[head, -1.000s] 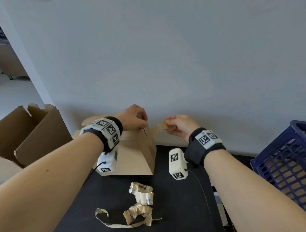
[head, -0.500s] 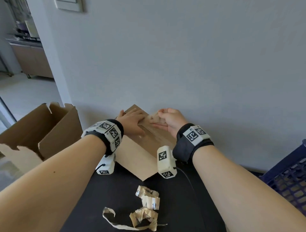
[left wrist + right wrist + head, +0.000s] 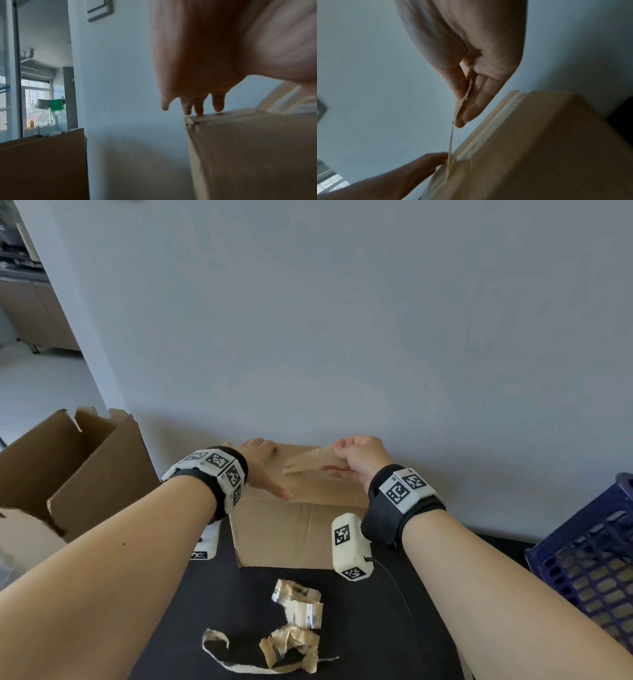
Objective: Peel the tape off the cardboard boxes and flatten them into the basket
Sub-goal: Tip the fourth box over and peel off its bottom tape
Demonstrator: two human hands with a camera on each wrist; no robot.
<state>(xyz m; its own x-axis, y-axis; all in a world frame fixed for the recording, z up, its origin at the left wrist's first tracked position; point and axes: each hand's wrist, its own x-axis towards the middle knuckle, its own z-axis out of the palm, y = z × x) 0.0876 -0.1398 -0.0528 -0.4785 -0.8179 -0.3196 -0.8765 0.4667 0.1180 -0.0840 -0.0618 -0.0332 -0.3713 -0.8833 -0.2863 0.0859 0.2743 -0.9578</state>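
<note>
While left hand (image 3: pixel 262 463) steadies box (image 3: pixel 294 529), right hand (image 3: pixel 359 460) pinches tape (image 3: pixel 310 462).

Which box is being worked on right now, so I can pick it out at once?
Start at the grey wall; against its foot, on the black table, stands a closed box. The left hand presses its top while the right hand pinches a tape strip lifting off it. The other box, far left, stands open and untouched.
</note>
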